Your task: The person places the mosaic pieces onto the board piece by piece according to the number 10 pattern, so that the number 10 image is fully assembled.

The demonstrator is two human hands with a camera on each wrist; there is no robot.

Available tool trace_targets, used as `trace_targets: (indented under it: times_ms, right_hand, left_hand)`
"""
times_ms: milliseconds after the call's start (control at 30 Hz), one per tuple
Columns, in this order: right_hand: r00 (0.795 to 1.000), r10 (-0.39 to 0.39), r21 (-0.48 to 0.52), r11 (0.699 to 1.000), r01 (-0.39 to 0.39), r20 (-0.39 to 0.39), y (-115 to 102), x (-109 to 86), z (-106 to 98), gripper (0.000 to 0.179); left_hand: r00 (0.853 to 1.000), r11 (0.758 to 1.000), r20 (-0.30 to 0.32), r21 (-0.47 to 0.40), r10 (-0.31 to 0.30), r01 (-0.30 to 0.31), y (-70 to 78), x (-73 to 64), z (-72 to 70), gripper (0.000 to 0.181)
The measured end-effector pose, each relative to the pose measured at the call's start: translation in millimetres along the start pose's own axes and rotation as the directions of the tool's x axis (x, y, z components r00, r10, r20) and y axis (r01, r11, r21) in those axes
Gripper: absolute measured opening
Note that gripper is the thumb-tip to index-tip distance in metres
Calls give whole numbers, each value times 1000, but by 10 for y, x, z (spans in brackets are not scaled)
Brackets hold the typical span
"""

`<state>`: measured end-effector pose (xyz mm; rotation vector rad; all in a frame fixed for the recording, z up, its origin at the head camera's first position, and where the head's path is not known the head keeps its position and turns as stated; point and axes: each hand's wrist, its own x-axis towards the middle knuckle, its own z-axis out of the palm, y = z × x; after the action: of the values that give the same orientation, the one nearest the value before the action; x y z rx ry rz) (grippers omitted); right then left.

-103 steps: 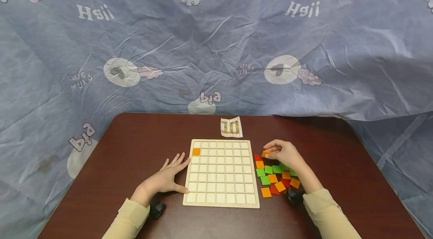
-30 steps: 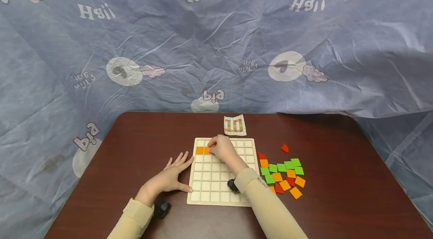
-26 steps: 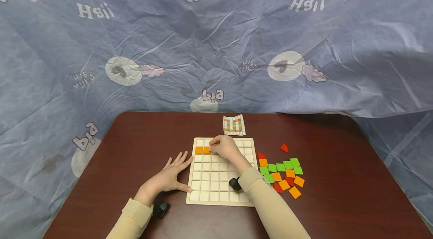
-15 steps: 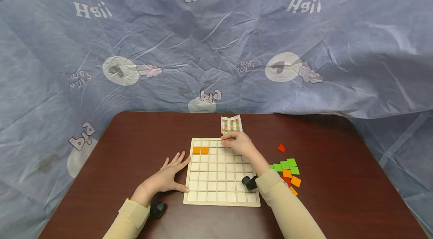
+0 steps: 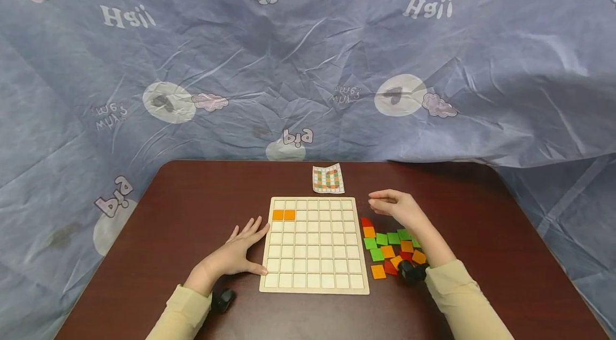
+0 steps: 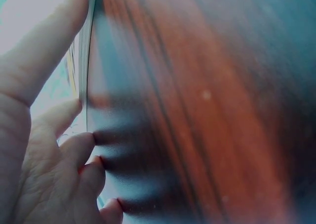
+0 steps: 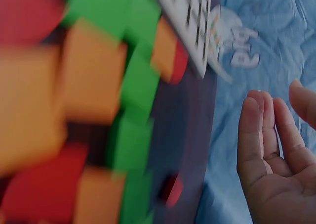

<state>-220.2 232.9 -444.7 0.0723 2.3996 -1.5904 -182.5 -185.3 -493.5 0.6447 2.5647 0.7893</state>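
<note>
Left grip (image 5: 233, 255), spread, touches, on its right, one square pale wooden grid board (image 5: 313, 250) bearing two orange square tiles (image 5: 289, 215); right grip (image 5: 403, 210), straight-fingered, hovers beyond partly hidden loose green, orange and red tiles (image 5: 387, 252).

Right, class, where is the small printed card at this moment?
In the head view, the printed card lies on the table, just beyond the far edge of the grid board, slightly right of that edge's middle.
</note>
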Motion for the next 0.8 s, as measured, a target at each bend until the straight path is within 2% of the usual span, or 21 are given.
trace_targets:
  times_ms: [167,367,500,800]
  right_hand:
    - [1000,2,-41,999,-3,-30,207,-156,-259,58]
    - [999,21,-78,997,-25,-45,409,-283,-453,58]
    - [997,43,-123,991,-50,-56,508,-333,-527,54]
    - [999,40,-236,971,-41,-13,639,-382,-588,53]
  left_hand:
    - [1000,1000,-8,-10,8,-8,-10,-28,-5,106]
    - [1000,1000,-11,-17,13,-13,-13,-40,-5,106]
    - [1000,1000,-9,-14,10,-10,-7,-27,-3,106]
    - [1000,1000,-5,1,8,-8,-17,7,13,107]
